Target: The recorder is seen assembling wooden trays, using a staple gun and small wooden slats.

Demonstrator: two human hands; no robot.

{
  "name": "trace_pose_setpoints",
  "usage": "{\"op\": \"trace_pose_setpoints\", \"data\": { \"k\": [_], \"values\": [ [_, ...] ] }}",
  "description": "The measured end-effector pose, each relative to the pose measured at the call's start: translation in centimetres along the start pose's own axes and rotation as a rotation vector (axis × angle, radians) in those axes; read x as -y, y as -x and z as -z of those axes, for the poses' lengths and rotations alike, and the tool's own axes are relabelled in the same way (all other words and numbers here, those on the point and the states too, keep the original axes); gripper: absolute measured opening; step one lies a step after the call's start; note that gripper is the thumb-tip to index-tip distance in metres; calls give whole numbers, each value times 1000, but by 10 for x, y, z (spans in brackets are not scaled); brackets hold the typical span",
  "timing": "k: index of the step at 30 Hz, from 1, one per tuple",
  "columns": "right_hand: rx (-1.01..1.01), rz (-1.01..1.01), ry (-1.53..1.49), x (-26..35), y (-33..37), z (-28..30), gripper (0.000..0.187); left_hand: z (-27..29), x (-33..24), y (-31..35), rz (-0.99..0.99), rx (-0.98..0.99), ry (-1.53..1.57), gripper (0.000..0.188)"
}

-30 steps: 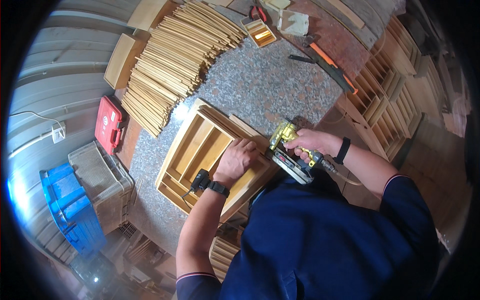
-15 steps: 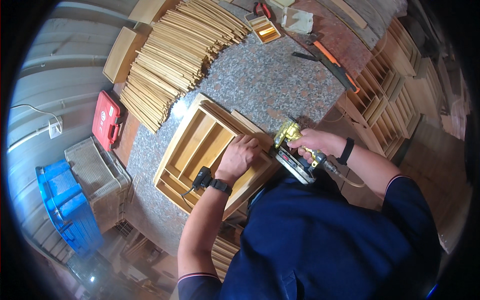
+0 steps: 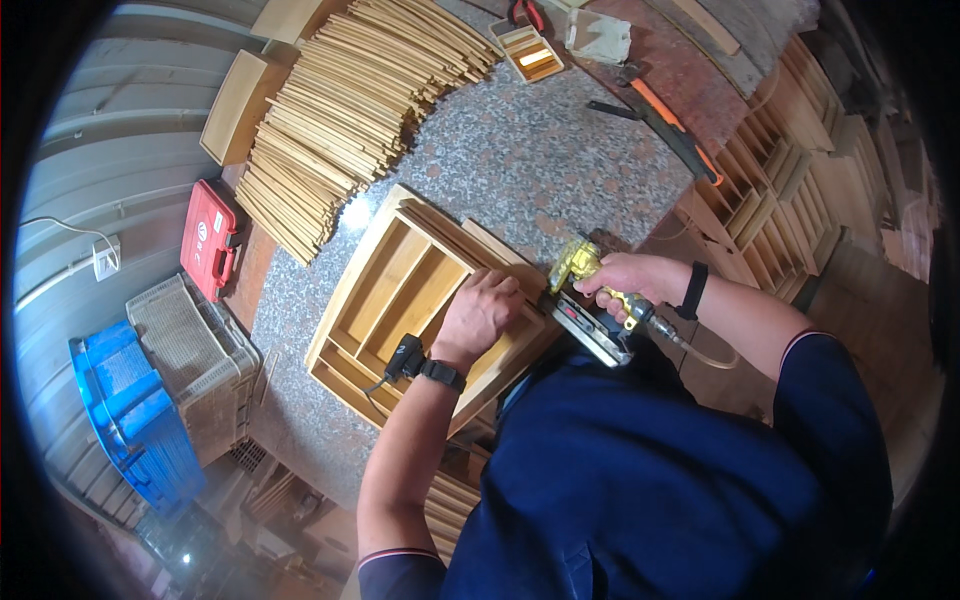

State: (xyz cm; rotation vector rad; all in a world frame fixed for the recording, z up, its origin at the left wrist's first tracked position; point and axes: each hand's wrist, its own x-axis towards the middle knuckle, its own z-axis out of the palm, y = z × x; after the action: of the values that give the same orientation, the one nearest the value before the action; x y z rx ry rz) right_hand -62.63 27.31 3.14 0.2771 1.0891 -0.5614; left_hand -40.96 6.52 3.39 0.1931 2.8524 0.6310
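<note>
A light wooden tray [image 3: 325, 338] with dividers and several compartments lies on the speckled stone table, close to my body. My left hand [image 3: 482, 312] is closed, its fingers curled down on the tray's inner part near the right end; the fingertips are hidden. A black strap with a small black box [image 3: 405, 357] and cable is at that wrist. Wrapped round the handle of a yellow pneumatic nail gun [image 3: 572, 266] is my right hand [image 3: 632, 280]. The gun's long silver magazine [image 3: 596, 338] points toward me, and its nose is beside the tray's right end.
A big pile of thin wooden sticks [image 3: 350, 110] covers the table's far left. A red case [image 3: 208, 238], grey crate [image 3: 190, 330] and blue bin [image 3: 125, 395] stand left. An orange-handled hammer [image 3: 656, 102] and small box [image 3: 530, 55] lie far right. An air hose [image 3: 700, 353] trails from the gun.
Both hands keep almost the same places on the tray and the nail gun. My right forearm and elbow have shifted slightly to the right.
</note>
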Motion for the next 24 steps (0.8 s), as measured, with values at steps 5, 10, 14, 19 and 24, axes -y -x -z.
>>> {"op": "trace_pose_setpoints", "data": {
  "k": [5,10,14,19,24],
  "values": [
    [9,58,34,14,-3,6,22,6,-1,0,3,-44,44,8],
    [-81,268,-27,58,-20,23,27,29,13,-10,-5,-214,103,11],
    [-7,365,-56,102,-39,18,33,65,74,-3,356,-255,-118,25],
    [138,416,-25,147,-64,-19,27,95,135,-9,386,-138,-140,29],
    [154,426,60,169,-80,-41,28,102,147,-19,422,18,-125,31]
  ]
}}
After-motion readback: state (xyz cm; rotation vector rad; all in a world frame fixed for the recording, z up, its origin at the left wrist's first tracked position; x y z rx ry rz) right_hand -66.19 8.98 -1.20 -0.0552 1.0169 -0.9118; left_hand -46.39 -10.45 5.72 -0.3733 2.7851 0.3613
